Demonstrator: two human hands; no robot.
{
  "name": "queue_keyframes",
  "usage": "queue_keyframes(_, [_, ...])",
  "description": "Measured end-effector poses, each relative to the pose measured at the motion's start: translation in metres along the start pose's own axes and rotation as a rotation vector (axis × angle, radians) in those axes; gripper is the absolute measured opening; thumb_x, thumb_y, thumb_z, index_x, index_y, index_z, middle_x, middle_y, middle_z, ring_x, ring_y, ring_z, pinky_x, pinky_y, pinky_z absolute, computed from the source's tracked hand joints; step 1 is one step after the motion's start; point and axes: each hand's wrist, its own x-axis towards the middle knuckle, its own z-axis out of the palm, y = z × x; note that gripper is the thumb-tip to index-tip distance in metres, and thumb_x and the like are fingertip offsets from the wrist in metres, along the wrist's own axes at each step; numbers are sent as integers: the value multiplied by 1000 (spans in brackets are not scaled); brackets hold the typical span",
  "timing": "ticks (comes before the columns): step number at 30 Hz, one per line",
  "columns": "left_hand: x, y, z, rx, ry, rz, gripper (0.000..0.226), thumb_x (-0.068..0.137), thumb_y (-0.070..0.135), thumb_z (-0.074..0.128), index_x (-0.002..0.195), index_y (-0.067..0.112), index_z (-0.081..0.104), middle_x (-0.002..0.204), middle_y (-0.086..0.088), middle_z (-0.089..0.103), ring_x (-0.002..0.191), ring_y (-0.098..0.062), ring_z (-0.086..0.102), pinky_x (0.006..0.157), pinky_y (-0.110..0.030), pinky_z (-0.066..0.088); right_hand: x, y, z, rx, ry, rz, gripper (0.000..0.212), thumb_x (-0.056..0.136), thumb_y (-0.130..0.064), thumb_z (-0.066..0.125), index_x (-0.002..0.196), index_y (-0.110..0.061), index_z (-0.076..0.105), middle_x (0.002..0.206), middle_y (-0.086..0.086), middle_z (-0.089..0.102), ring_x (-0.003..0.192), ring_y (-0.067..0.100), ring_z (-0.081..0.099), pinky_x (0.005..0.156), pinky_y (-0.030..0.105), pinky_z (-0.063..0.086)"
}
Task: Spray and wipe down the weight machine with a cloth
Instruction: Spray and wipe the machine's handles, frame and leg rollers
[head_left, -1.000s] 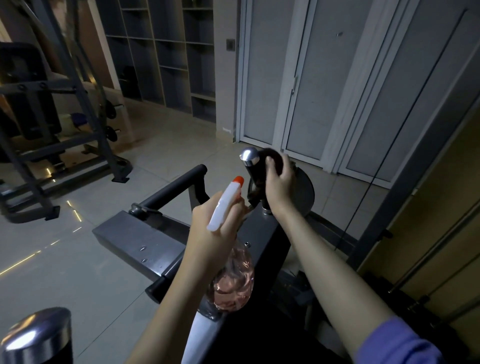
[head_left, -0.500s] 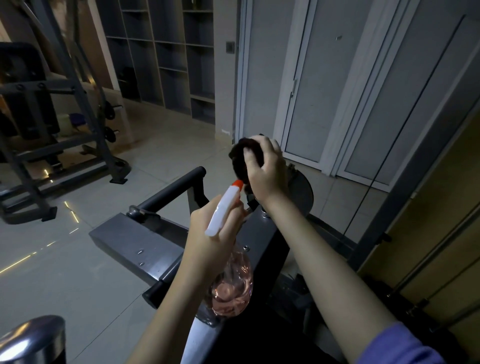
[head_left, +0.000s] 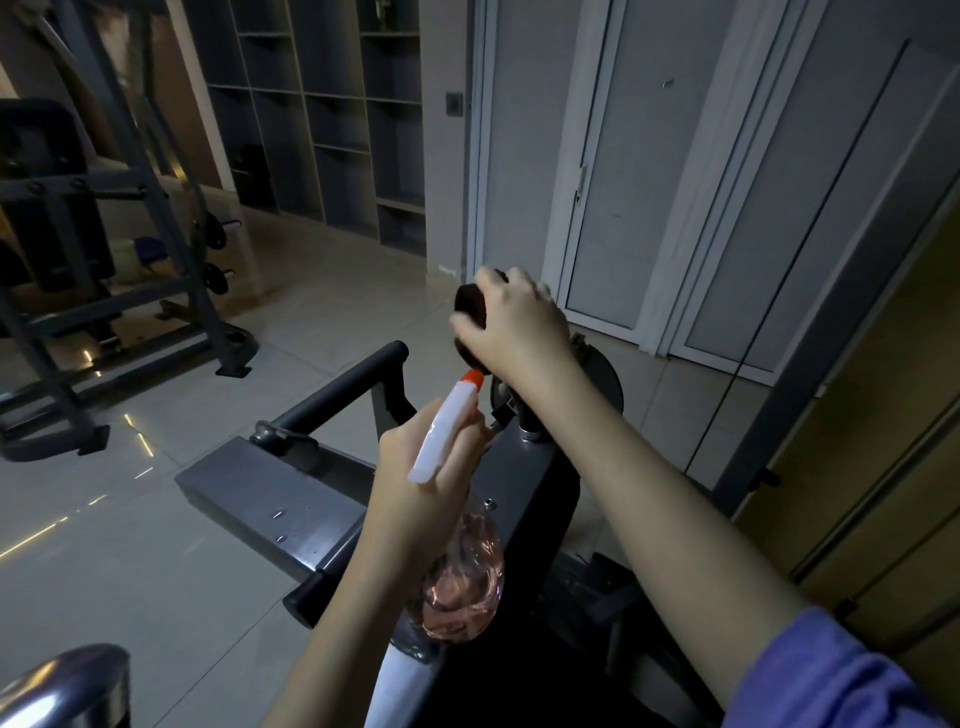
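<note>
The dark weight machine (head_left: 270, 493) fills the middle of the view, with a flat grey plate and a black bar (head_left: 337, 400) rising from it. My left hand (head_left: 415, 478) grips a spray bottle (head_left: 462, 561) with pink liquid, a white head and an orange nozzle pointing up and away. My right hand (head_left: 514, 327) holds a dark cloth (head_left: 470, 306) wrapped over the top of the machine's upright handle, hiding its chrome end. Water drops lie on the grey plate.
A second gym frame (head_left: 104, 291) stands at the left on the tiled floor. Empty shelves (head_left: 332, 114) line the far wall, beside white doors (head_left: 623, 171). A thin cable (head_left: 753, 338) runs down at the right. A chrome cap (head_left: 62, 686) shows at the bottom left.
My right hand slid the cloth from the side of the handle up over its chrome top. The left hand with the bottle stayed almost still.
</note>
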Motion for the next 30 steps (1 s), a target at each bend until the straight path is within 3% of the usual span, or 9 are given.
queue_keyframes(5, [1, -2, 1, -11, 5, -18, 46, 78, 38, 54, 80, -7, 50, 79, -35, 54, 71, -24, 51, 54, -30, 30, -1, -3, 7, -69, 146, -119, 33, 97, -34, 45, 120, -11, 50, 111, 17, 56, 100, 31, 57, 68, 29, 40])
queue_keyframes(11, [1, -3, -1, 48, 13, -1, 43, 73, 46, 51, 75, 4, 49, 80, -33, 57, 74, -42, 59, 55, -38, 31, -4, 13, 5, 551, 178, 127, 23, 97, -27, 49, 112, -11, 56, 106, 10, 62, 93, 21, 58, 52, 5, 31])
queue_keyframes(14, [3, -4, -1, 50, 28, -7, 41, 73, 46, 51, 75, 5, 52, 79, -31, 58, 78, -45, 59, 55, -41, 34, -30, 19, 20, 613, 262, 94, 25, 95, -19, 52, 117, -7, 56, 118, 14, 57, 106, 25, 55, 69, -3, 31])
queue_keyframes(16, [3, -2, 0, 52, 20, 0, 37, 75, 46, 51, 75, 9, 55, 79, -28, 60, 81, -45, 59, 58, -46, 43, -53, 25, 37, 551, 290, -14, 32, 91, -7, 57, 123, -8, 51, 128, 20, 49, 115, 31, 51, 90, 3, 34])
queue_keyframes(17, [3, -2, 0, 54, 17, 2, 35, 76, 45, 51, 76, 10, 56, 78, -27, 60, 81, -46, 59, 60, -48, 45, -63, 30, 47, 493, 296, -62, 40, 87, -1, 60, 123, -12, 47, 131, 23, 46, 119, 35, 49, 96, 18, 42])
queue_keyframes(19, [3, -2, -1, 47, 24, 1, 34, 77, 44, 52, 75, 10, 57, 75, -25, 59, 81, -47, 58, 66, -55, 48, -78, 41, 63, 355, 341, -138, 54, 77, 10, 65, 119, -14, 41, 131, 25, 46, 120, 41, 48, 96, 42, 48])
queue_keyframes(20, [2, -2, -1, 38, 29, -3, 34, 78, 43, 53, 74, 10, 58, 74, -24, 57, 80, -48, 58, 69, -58, 48, -82, 45, 66, 311, 390, -174, 57, 73, 13, 66, 118, -13, 42, 131, 23, 47, 120, 40, 47, 97, 45, 47])
queue_keyframes(24, [4, -4, -1, 42, 26, -19, 34, 79, 44, 54, 79, 10, 60, 77, -24, 59, 76, -46, 58, 72, -60, 48, -76, 41, 65, 121, 567, -435, 47, 79, 2, 62, 121, -12, 45, 136, 13, 38, 125, 33, 38, 103, 43, 41])
queue_keyframes(30, [3, -6, -2, 88, 31, 30, 40, 80, 43, 51, 77, 4, 57, 75, -25, 59, 73, -43, 56, 67, -58, 47, -46, 60, 97, -593, 489, -742, 29, 90, -11, 52, 116, -15, 63, 139, 4, 52, 135, 23, 34, 114, 43, 19])
